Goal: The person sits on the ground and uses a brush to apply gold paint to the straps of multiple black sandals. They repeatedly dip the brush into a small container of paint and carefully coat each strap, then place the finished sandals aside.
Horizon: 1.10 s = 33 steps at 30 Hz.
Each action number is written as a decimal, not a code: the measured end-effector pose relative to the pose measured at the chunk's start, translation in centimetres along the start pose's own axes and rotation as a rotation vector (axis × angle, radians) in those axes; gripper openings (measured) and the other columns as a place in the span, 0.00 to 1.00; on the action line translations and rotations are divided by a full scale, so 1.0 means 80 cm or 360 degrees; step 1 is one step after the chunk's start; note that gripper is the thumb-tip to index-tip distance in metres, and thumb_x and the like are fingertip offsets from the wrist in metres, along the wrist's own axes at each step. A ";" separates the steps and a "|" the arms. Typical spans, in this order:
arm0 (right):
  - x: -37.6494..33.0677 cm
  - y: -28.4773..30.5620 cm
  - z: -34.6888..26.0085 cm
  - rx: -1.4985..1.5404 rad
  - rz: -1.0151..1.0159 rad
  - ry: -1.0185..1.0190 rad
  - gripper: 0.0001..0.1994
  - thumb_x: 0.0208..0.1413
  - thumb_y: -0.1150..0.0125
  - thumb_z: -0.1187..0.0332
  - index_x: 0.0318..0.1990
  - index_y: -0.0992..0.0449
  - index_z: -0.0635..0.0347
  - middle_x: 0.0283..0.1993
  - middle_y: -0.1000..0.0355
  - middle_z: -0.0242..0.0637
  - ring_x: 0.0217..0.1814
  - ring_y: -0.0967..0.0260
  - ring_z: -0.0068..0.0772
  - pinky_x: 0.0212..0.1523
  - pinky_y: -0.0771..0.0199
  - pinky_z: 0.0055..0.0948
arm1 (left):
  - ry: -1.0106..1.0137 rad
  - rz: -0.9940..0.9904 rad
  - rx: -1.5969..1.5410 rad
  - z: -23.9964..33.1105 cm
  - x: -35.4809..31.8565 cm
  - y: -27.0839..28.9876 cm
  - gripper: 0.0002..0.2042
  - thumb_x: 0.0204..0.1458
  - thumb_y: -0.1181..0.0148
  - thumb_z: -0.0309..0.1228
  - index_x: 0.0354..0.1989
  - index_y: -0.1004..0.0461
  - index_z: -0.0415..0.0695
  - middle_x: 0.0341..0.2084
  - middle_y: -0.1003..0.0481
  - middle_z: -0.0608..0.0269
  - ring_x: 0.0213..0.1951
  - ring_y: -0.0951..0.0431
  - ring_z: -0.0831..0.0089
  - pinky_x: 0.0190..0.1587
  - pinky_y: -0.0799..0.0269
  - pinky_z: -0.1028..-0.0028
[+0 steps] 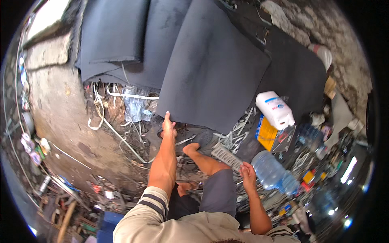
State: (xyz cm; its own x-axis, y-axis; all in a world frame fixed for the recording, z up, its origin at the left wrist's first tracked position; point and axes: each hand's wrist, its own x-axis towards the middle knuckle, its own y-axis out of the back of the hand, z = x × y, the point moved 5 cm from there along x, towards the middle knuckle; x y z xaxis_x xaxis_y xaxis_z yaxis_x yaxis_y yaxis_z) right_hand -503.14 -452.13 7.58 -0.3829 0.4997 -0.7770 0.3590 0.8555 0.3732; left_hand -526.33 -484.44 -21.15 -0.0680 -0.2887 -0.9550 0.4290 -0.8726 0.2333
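Observation:
A large dark grey sheet, smooth and flexible-looking, spreads in front of me over other dark sheets. My left hand reaches to its near left corner, with one digit over the edge and the others curled close against it. My right hand is held low on the right, its fingers bent together. A small pale bit shows by those fingers, too small to name. Beside that hand lies a grey slotted plastic piece. Dark clogs sit under the sheet's near edge, by my bare feet.
To the right are a white plastic jug, a yellow-and-black box and a large clear blue water bottle. Pale strapping strips tangle on the ground at left. Concrete floor lies beyond them, with mixed scrap around my legs.

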 end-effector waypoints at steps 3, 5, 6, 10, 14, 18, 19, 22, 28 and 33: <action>0.012 -0.003 0.080 0.0172 0.0083 0.0011 0.18 0.64 0.45 0.62 0.56 0.31 0.62 0.49 0.26 0.37 0.44 0.29 0.24 0.44 0.29 0.25 | -0.0183 -0.0230 -0.0018 0.016 -0.008 -0.012 0.43 0.43 0.35 0.63 0.62 0.36 0.45 0.52 0.30 0.59 0.50 0.27 0.61 0.58 0.35 0.61; -0.010 0.001 0.096 0.0220 0.0075 -0.0259 0.18 0.64 0.45 0.62 0.56 0.31 0.62 0.48 0.26 0.36 0.44 0.29 0.23 0.44 0.29 0.25 | 0.0039 -0.0204 -0.0068 -0.035 -0.043 -0.015 0.41 0.47 0.37 0.62 0.62 0.37 0.42 0.55 0.31 0.58 0.51 0.27 0.62 0.58 0.33 0.59; 0.001 0.002 0.112 0.0360 0.0072 -0.0093 0.18 0.65 0.45 0.62 0.56 0.31 0.61 0.48 0.26 0.35 0.43 0.29 0.23 0.44 0.30 0.24 | -0.0141 -0.0582 -0.0271 -0.013 -0.110 -0.064 0.40 0.49 0.37 0.60 0.61 0.37 0.42 0.55 0.31 0.59 0.51 0.27 0.63 0.56 0.31 0.60; 0.034 -0.028 0.127 0.0833 -0.0062 -0.0421 0.21 0.66 0.47 0.55 0.59 0.31 0.60 0.50 0.27 0.38 0.52 0.29 0.30 0.52 0.28 0.31 | -0.0397 -0.0776 -0.0298 -0.013 -0.247 -0.085 0.33 0.56 0.42 0.55 0.58 0.34 0.39 0.49 0.26 0.59 0.48 0.24 0.67 0.47 0.24 0.70; 0.103 -0.123 0.093 0.2215 -0.0091 -0.0932 0.33 0.61 0.46 0.44 0.65 0.39 0.59 0.61 0.35 0.46 0.61 0.35 0.40 0.61 0.34 0.39 | -0.0934 -0.0848 0.0124 0.056 -0.399 -0.148 0.31 0.58 0.44 0.54 0.53 0.33 0.33 0.46 0.26 0.52 0.43 0.22 0.67 0.41 0.22 0.70; 0.126 -0.091 -0.013 0.2577 0.0710 -0.0175 0.32 0.62 0.43 0.53 0.66 0.45 0.60 0.68 0.46 0.52 0.67 0.42 0.50 0.65 0.38 0.50 | -0.1116 -0.0945 0.0412 0.131 -0.450 -0.193 0.27 0.61 0.46 0.48 0.57 0.34 0.37 0.51 0.28 0.56 0.50 0.26 0.64 0.51 0.27 0.64; 0.124 -0.067 -0.040 0.2554 0.0766 -0.0001 0.28 0.63 0.43 0.55 0.64 0.43 0.60 0.64 0.42 0.49 0.64 0.40 0.48 0.63 0.36 0.48 | -0.1155 -0.0914 0.0340 0.145 -0.453 -0.194 0.25 0.62 0.47 0.46 0.58 0.34 0.37 0.52 0.28 0.55 0.51 0.26 0.63 0.52 0.27 0.62; 0.133 -0.008 -0.077 0.2504 0.0903 0.0075 0.21 0.63 0.43 0.56 0.56 0.36 0.58 0.55 0.36 0.44 0.53 0.35 0.39 0.60 0.32 0.44 | -0.1113 -0.0853 0.0333 0.166 -0.438 -0.203 0.22 0.64 0.51 0.44 0.58 0.34 0.39 0.54 0.29 0.55 0.53 0.27 0.61 0.55 0.28 0.59; 0.178 -0.111 -0.033 0.3195 0.0421 -0.0664 0.25 0.50 0.30 0.45 0.47 0.29 0.50 0.45 0.33 0.30 0.45 0.37 0.27 0.39 0.28 0.37 | -0.0904 -0.1028 0.0282 0.176 -0.375 -0.184 0.23 0.63 0.49 0.43 0.61 0.35 0.41 0.55 0.30 0.58 0.55 0.29 0.63 0.57 0.31 0.63; 0.230 -0.108 -0.044 0.2149 0.0422 -0.0742 0.22 0.53 0.31 0.52 0.48 0.28 0.55 0.46 0.28 0.31 0.48 0.32 0.31 0.37 0.26 0.32 | -0.1000 -0.0997 0.0391 0.180 -0.383 -0.195 0.24 0.62 0.47 0.46 0.60 0.34 0.43 0.56 0.30 0.60 0.56 0.30 0.65 0.58 0.34 0.62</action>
State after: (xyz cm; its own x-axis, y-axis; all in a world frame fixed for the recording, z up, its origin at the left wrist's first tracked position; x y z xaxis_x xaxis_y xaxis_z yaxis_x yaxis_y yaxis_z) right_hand -516.26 -449.84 -8.19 0.0326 0.3057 -0.9516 0.9865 -0.1626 -0.0184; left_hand -543.91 -467.69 7.09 -0.7310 0.1666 -0.6617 -0.0499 -0.9802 -0.1917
